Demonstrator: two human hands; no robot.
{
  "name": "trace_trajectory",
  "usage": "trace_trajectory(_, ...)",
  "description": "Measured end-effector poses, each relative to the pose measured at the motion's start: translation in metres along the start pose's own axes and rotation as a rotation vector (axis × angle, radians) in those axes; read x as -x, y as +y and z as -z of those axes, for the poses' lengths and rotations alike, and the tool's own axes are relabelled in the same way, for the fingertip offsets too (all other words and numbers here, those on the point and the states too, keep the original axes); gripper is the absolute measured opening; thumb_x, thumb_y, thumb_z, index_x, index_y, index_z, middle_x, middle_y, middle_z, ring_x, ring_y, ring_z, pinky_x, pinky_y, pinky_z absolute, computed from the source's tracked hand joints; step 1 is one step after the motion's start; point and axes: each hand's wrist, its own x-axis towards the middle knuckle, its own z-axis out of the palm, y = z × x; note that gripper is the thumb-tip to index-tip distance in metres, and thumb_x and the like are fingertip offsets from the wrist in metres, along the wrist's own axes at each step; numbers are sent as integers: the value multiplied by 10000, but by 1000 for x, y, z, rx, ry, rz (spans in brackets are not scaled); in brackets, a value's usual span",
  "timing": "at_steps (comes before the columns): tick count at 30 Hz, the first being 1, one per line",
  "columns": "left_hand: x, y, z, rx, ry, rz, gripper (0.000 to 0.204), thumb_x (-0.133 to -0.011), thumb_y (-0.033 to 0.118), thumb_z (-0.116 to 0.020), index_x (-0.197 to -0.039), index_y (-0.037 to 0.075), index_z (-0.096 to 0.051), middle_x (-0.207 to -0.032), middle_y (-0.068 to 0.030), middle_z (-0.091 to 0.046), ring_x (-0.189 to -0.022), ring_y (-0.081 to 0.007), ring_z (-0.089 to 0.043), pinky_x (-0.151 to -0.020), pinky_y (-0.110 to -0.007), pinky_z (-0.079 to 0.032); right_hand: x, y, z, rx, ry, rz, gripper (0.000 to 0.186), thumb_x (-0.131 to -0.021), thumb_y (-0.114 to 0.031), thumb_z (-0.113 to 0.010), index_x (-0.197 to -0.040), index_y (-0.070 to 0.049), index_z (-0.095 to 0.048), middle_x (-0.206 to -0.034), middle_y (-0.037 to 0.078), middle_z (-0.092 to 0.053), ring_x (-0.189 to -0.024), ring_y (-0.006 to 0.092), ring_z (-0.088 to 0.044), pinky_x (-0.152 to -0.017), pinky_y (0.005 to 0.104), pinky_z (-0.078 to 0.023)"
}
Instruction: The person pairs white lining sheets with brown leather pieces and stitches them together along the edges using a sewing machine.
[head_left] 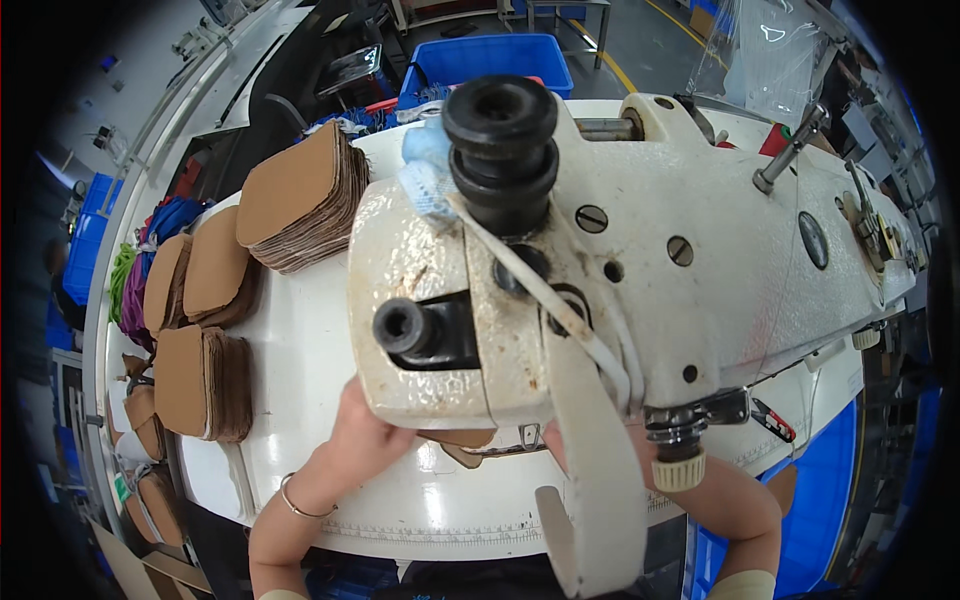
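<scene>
A worn white sewing machine fills the frame as the left hand presses a brown piece beneath its head. The right hand is hidden behind it. Stacks of brown cut pieces line the white table.

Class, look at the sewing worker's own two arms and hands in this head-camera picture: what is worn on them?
The left hand is bare, with a thin metal bangle round the wrist and a pale cuff edge low on that forearm. The right hand is hidden behind the sewing machine; only its bare forearm shows, with a cream sleeve cuff at the picture's lower edge. No gloves show.
</scene>
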Motion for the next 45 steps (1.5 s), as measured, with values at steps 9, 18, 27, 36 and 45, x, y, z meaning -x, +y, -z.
trace_trajectory(9, 56, 55, -1, -339, -379, -25, 1059, -768, 736, -540, -1435, -54, -307, -1482, -356, -224, -1397, -495, -209, -1125, -597, -157, -6, 1, 10, 346, 440, 484, 250, -666, -162, -665, -914, -146, -688, -807, 12, -654, -660, 235, -623, -522, 369, -500)
trace_trajectory(18, 84, 76, 99, -9, 140, 499, 143, -871, -2, -624, -1004, -28, -668, -849, -148, -703, -772, -221, -693, -695, -288, -530, -7, -4, 14, 388, 412, 547, 251, -657, -106, -667, -903, -65, -699, -775, 67, -650, -566, 239, -603, -499, 378, -481)
trace_trajectory(27, -79, -60, 145, -775, 295, 84, 522, -793, -135, -476, -1302, -19, -486, -1354, -197, -506, -1289, -326, -463, -1089, -399, -385, -5, 0, 10, 375, 471, 576, 314, -654, -112, -672, -964, -76, -704, -739, 53, -634, -500, 210, -576, -445, 342, -459)
trace_trajectory(36, -72, -89, 118, -796, 254, 46, 460, -881, -55, -465, -1340, -64, -432, -1397, -221, -464, -1324, -321, -431, -1113, -390, -362, -5, -5, 13, 423, 487, 672, 307, -668, -122, -675, -964, -42, -700, -656, 17, -532, -545, 169, -575, -472, 297, -453)
trace_trajectory(45, -41, -32, 114, -573, 302, 47, 716, -876, 165, -642, -1476, 7, -285, -1542, -175, -277, -1441, -336, -230, -1180, -453, -171, 38, 9, 99, 591, 607, 231, 225, -772, -103, -654, -975, -4, -642, -876, 97, -617, -794, 276, -618, -765, 409, -486)
